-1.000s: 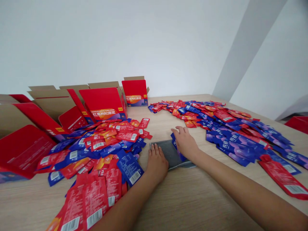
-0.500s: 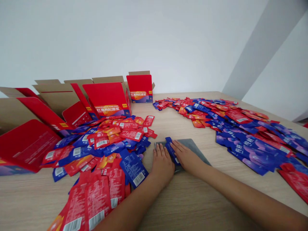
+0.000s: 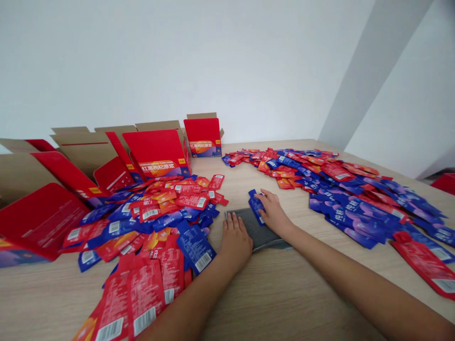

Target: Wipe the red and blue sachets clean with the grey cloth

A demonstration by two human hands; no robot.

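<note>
A dark grey cloth (image 3: 259, 232) lies flat on the table in front of me. My left hand (image 3: 236, 239) rests on its left part, palm down, fingers stretched out. A blue pouch (image 3: 255, 206) is tilted at the cloth's far edge, with my right hand (image 3: 275, 213) gripping its right side between thumb and fingers. Close to my left wrist lies another blue pouch (image 3: 196, 248) with a white barcode, at the edge of a pile of red and blue pouches (image 3: 149, 213).
Open red cardboard boxes (image 3: 156, 151) stand along the left, with one more box (image 3: 203, 137) farther back. A long heap of red and blue pouches (image 3: 351, 203) spreads over the right side of the wooden table (image 3: 302, 293). A pale wall rises behind.
My right hand has lifted off the cloth and moved slightly away from me with the blue pouch. My left hand stays on the cloth. The view has shifted slightly.
</note>
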